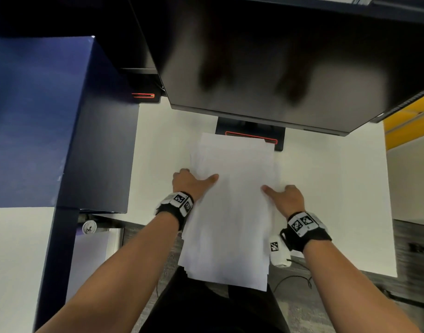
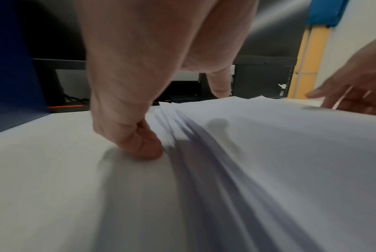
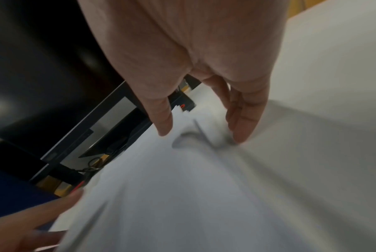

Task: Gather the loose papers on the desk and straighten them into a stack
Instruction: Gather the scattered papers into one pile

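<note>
Nearest the head camera, the near end of the loose pile of white paper sheets (image 1: 230, 212) overhung the front edge of the white table (image 1: 338, 188). The pile's long axis ran away from the person toward the black monitor stand (image 1: 279, 138), and its left edges were fanned and uneven.

From left to right: a dark blue cabinet (image 1: 38, 116) stood well to the left. The left hand (image 1: 190, 182) gripped the pile's left edge, thumb on top, fingers curled at the side. The right hand (image 1: 286, 197) flanked the right edge, thumb on the top sheet, fingers relaxed and straight down beside it, pinching nothing.

Both hands sat equally near, so squaring seemed to call for pressing inward. The large black monitor (image 1: 266, 68) overhung the far end and might limit lifting.
</note>
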`<state>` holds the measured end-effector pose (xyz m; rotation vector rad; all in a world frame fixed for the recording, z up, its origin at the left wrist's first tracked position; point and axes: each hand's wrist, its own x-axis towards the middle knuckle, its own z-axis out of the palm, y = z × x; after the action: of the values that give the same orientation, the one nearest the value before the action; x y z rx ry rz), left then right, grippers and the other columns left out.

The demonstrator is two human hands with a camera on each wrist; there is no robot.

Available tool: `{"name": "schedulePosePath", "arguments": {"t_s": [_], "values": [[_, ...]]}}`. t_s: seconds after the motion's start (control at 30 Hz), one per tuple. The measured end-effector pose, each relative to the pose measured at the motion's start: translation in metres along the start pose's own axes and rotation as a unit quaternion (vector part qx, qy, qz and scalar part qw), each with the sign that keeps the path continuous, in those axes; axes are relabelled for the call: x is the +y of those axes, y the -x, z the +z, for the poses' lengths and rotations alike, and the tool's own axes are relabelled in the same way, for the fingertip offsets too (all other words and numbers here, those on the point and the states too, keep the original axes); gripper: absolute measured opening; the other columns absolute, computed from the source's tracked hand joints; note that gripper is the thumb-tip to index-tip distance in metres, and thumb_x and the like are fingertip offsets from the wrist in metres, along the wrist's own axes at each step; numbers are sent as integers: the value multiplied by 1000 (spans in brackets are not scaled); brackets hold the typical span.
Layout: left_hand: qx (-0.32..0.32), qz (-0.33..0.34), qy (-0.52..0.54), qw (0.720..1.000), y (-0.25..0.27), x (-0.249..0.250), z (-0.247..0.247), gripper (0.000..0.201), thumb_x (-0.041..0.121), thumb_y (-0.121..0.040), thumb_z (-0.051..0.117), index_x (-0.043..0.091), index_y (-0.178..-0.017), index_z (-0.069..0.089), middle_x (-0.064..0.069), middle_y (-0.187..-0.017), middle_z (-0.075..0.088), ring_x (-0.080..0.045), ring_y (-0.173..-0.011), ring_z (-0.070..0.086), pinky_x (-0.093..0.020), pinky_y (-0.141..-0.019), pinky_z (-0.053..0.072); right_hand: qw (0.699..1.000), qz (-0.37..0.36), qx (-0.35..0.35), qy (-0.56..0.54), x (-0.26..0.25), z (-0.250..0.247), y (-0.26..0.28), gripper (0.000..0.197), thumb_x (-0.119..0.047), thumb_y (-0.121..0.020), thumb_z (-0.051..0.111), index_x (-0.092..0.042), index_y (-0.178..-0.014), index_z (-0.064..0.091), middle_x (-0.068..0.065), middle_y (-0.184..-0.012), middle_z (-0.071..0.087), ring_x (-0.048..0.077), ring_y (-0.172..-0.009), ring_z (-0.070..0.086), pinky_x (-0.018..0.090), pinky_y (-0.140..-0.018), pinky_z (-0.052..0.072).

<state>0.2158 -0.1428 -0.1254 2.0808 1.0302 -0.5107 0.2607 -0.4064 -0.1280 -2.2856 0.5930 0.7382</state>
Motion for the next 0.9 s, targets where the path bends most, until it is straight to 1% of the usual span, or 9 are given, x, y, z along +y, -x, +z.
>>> {"name": "schedulePosePath", "arguments": {"t_s": [0.17,0.27,0.33,0.4,0.5,0.57,0.63,0.73,0.9], "values": [[19,-6,-3,1000,-9,8,23,106,57,-59,87,11,-141,40,-11,-138,49,-30,-130,49,-41,-108,44,996,36,-26,-81,-16,26,-19,109,-49,-41,91,4,-128,50,7,-120,64,28,-108,65,40,-92,56],[-26,-7,4,1000,-21,6,17,89,47,-62,90,9,-134,55,-5,-133,62,-26,-121,60,-34,-102,49,993,31,-53,-104,-18,23,-24,75,-30,-52,94,5,-111,66,16,-106,72,32,-97,69,45,-89,58],[-62,-10,-4,998,-25,6,12,84,56,-55,88,11,-123,66,-5,-123,70,-26,-112,67,-35,-98,54,992,31,-72,-100,-19,22,-24,74,-28,-53,95,6,-111,65,17,-106,72,34,-97,69,46,-89,58],[-75,-5,-41,996,-21,8,13,95,67,-46,83,11,-121,65,-8,-123,68,-29,-114,64,-39,-98,53,994,7,-73,-77,-16,26,-24,73,-32,-51,95,3,-110,67,15,-106,73,32,-96,70,44,-88,58],[-44,31,-94,994,-10,6,20,85,60,-64,81,12,-129,56,-12,-128,56,-32,-122,54,-40,-103,47,991,-31,-59,-118,-10,30,-14,45,-23,-59,92,-12,-98,71,9,-106,75,28,-96,70,42,-89,58],[-34,68,-17,997,-8,-3,22,71,49,-69,84,14,-125,59,-11,-125,61,-30,-117,59,-40,-100,49,981,-48,-58,-178,-5,28,-6,35,-17,-64,89,-20,-93,70,5,-102,75,27,-94,71,43,-88,58],[-60,86,125,987,-4,-14,19,57,38,-69,87,16,-118,66,-4,-115,73,-25,-106,69,-39,-94,55,962,-45,-87,-253,0,24,1,39,-14,-70,87,-16,-105,70,5,-106,75,28,-98,72,46,-90,57],[-157,55,310,936,9,-19,7,49,25,-72,88,18,-117,71,-5,-108,78,-28,-98,75,-50,-89,59,942,-60,-122,-308,5,15,10,42,-12,-74,84,-18,-113,70,4,-110,76,26,-101,72,50,-95,55],[-224,89,356,903,36,-3,-27,40,14,-82,80,5,-119,69,-14,-110,77,-30,-97,75,-36,-74,61,934,-148,-102,-309,-7,-18,46,45,-19,-73,86,-21,-115,70,-3,-107,77,16,-98,74,43,-92,57]]}}
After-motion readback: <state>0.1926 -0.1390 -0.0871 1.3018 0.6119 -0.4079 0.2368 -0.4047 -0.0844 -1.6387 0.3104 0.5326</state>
